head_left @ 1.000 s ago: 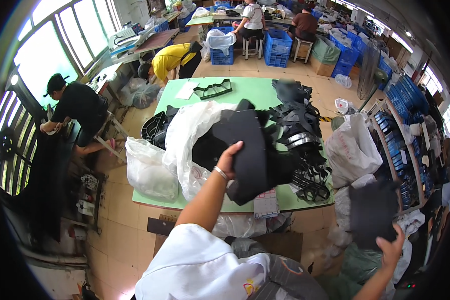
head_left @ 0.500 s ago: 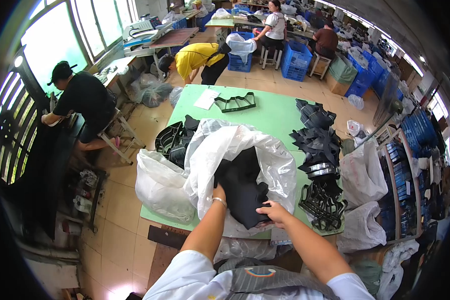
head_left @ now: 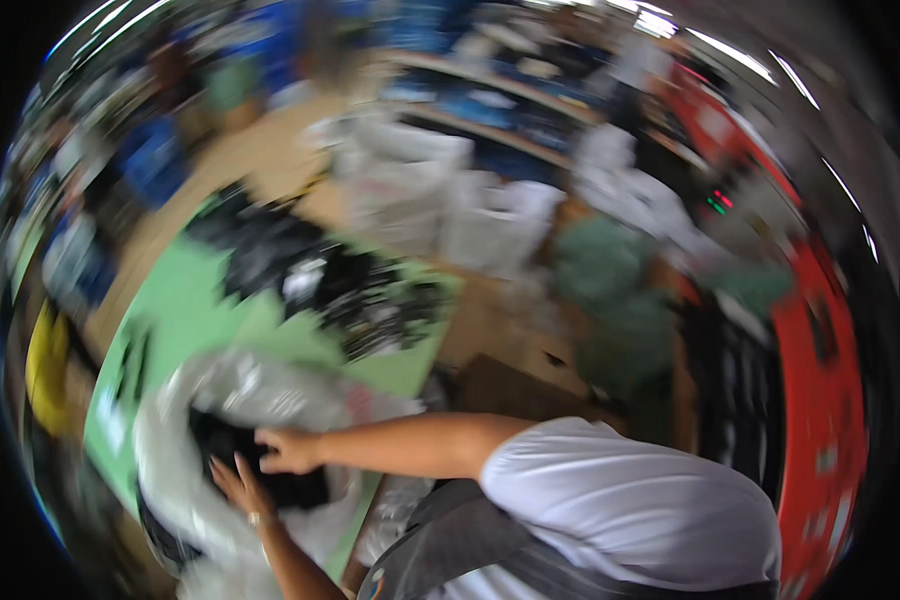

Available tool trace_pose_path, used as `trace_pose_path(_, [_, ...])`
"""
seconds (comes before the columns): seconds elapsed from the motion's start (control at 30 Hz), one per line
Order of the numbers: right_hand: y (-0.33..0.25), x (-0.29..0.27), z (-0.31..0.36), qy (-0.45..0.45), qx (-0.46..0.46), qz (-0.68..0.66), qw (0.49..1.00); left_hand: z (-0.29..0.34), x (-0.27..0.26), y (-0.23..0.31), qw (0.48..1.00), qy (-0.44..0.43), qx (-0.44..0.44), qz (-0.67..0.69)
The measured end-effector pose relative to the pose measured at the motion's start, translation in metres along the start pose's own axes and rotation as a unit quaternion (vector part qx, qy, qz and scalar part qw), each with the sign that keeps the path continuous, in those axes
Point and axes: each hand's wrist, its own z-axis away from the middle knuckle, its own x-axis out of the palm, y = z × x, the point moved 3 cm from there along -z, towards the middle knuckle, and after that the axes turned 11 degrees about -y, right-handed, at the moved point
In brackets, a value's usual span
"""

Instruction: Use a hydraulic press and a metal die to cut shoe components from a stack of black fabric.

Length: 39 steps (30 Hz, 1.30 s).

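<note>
A white plastic bag (head_left: 170, 445), its mouth rolled wide, stands on the green table (head_left: 175, 310). Flat black pieces (head_left: 295, 490) fill the inside of the bag. My left hand (head_left: 240, 488) is spread with fingers apart at the opening, over the black pieces, holding nothing that shows. From the right my right hand (head_left: 290, 452) reaches across the bag's rim, its fingers loosely stretched over the same pieces. Motion blur hides whether the fingertips touch them.
Stacks of black pieces (head_left: 270, 240) and dark frame-like parts (head_left: 395, 310) lie along the table's far side. White sacks (head_left: 400, 185) stand beyond, near a shelf (head_left: 490, 80). Green bags (head_left: 610, 300) and a long red surface (head_left: 820, 400) are to the right.
The view has swung to the right, bringing the shelf and red surface in. My hands, earlier gripping the black material in the bag, have let go and spread over it.
</note>
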Motion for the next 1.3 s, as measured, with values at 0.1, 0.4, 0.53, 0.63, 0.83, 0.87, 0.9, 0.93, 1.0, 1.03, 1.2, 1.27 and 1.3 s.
trace_pose_path(0.1, [0.068, -0.057, 0.088, 0.029, 0.113, 0.080, 0.990, 0.010, 0.075, -0.006, 0.893, -0.379, 0.065, -0.234])
trace_pose_path(0.4, [-0.015, -0.109, 0.500, 0.535, 0.299, 0.070, 0.787, -0.090, 0.057, 0.210, 0.868, -0.363, 0.116, -0.318])
trace_pose_path(0.53, [-0.117, -0.006, 0.635, 0.748, 0.307, 0.099, 0.580, -0.017, 0.086, 0.401, 0.822, -0.412, 0.344, -0.188])
trace_pose_path(0.63, [-0.171, 0.072, 0.694, 0.813, 0.335, 0.161, 0.447, -0.028, 0.225, 0.454, 0.630, -0.301, 0.714, -0.051])
trace_pose_path(0.83, [-0.253, 0.394, 0.753, 0.744, 0.641, 0.187, -0.018, 0.435, 0.146, 0.562, 0.342, -0.576, 0.737, 0.087])
trace_pose_path(0.87, [-0.268, 0.430, 0.739, 0.705, 0.695, 0.131, -0.056, 0.488, 0.112, 0.555, 0.282, -0.588, 0.751, 0.104])
trace_pose_path(0.9, [-0.264, 0.487, 0.725, 0.686, 0.718, 0.088, -0.077, 0.541, 0.064, 0.542, 0.205, -0.613, 0.756, 0.105])
trace_pose_path(0.93, [-0.263, 0.526, 0.707, 0.645, 0.752, 0.075, -0.114, 0.583, 0.050, 0.526, 0.087, -0.589, 0.792, 0.136])
trace_pose_path(1.0, [-0.269, 0.561, 0.677, 0.662, 0.738, -0.014, -0.131, 0.620, 0.017, 0.498, -0.099, -0.524, 0.835, 0.134])
trace_pose_path(1.03, [-0.272, 0.577, 0.659, 0.663, 0.738, -0.072, -0.107, 0.636, 0.011, 0.478, -0.145, -0.488, 0.856, 0.089])
trace_pose_path(1.2, [-0.281, 0.604, 0.614, 0.656, 0.748, -0.094, 0.025, 0.683, 0.042, 0.465, -0.157, -0.418, 0.887, -0.116])
trace_pose_path(1.27, [-0.285, 0.609, 0.619, 0.674, 0.734, -0.084, -0.018, 0.698, 0.052, 0.481, -0.244, -0.500, 0.814, -0.169])
trace_pose_path(1.3, [-0.283, 0.614, 0.622, 0.673, 0.734, -0.090, -0.018, 0.707, 0.049, 0.492, -0.288, -0.597, 0.731, -0.161])
